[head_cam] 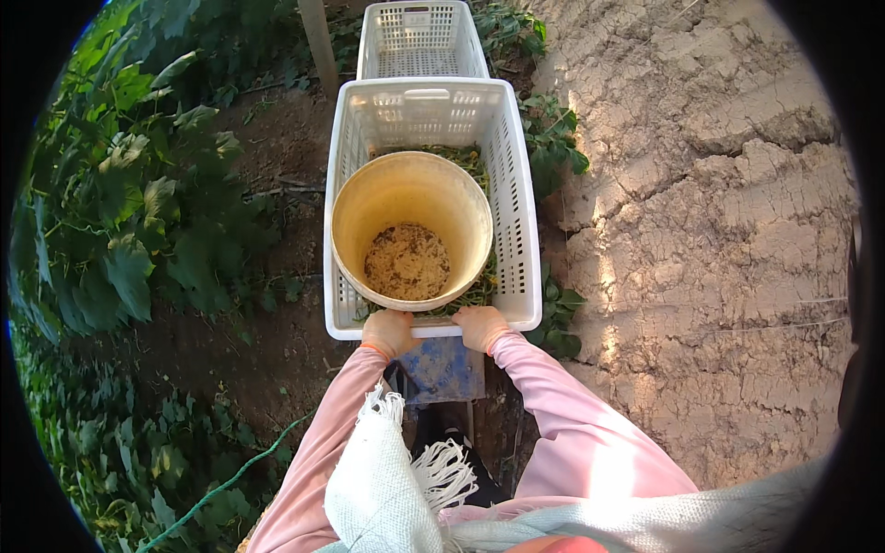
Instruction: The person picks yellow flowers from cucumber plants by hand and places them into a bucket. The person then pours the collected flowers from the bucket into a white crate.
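Observation:
My gloved left hand and my gloved right hand both grip the near rim of a white plastic crate. Inside the crate stands a yellowish plastic bucket, tilted so its mouth faces me. A crumbly brown residue covers the bucket's bottom. Thin green pods or stems lie under and around the bucket. My fingers curl over the crate's edge, so their tips are partly hidden.
A second white crate stands beyond the first. Below my hands is a dirty blue surface. Leafy vines fill the left side, near a post and a green rope. Cracked dry soil rises at right.

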Motion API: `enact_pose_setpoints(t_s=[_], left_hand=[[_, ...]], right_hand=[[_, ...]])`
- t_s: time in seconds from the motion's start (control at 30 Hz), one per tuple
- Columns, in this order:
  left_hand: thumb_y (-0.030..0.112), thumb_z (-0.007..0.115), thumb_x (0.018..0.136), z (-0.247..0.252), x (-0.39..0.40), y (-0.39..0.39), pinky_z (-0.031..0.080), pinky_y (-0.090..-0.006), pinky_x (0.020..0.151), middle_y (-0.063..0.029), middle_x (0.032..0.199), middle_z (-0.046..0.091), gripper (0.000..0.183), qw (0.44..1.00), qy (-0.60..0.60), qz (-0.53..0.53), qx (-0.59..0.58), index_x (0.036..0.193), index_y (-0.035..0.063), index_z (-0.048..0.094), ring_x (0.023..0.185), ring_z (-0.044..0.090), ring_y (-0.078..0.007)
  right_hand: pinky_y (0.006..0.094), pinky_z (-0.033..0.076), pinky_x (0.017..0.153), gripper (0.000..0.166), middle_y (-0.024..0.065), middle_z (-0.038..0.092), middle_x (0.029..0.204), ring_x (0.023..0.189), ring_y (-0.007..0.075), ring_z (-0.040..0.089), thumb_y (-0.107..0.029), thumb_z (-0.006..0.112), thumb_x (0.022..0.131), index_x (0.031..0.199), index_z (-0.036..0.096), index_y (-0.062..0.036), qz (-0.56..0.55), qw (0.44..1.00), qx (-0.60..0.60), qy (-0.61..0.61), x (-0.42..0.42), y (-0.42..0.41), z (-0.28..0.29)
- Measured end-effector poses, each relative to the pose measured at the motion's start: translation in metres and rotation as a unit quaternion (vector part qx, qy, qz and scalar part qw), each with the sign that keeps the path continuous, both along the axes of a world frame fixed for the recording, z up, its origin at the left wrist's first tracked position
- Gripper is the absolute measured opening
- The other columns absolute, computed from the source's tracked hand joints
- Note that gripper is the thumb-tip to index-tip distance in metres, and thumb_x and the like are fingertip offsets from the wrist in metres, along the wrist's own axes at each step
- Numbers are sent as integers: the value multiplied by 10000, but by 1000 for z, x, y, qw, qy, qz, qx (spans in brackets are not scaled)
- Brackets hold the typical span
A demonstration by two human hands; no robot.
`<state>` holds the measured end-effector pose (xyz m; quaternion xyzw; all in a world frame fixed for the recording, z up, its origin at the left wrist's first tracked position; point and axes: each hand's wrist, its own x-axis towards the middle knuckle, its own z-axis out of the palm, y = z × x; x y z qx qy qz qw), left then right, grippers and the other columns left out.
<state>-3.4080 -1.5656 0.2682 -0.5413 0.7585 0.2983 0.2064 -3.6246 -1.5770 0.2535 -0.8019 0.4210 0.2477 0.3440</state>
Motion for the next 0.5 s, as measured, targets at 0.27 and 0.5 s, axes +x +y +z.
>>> enact_pose_setpoints(t_s=[0.27,0.5], left_hand=[[246,706,713,-33,8,37,426,-429,970,-146,1214,570,358,896,210,301,-250,996,36,650,1103,546,-344],[471,627,858,-51,59,-54,265,-508,1051,-155,1526,227,912,417,538,733,14,1505,127,86,1362,297,-326]], right_hand=[[371,481,909,355,104,598,1183,1107,262,584,-108,493,816,1149,615,-95,16,1000,-12,14,5,-35,-2],[372,460,941,372,111,592,1211,1141,275,565,-96,483,816,1167,607,-87,15,1000,-2,4,13,-73,5]])
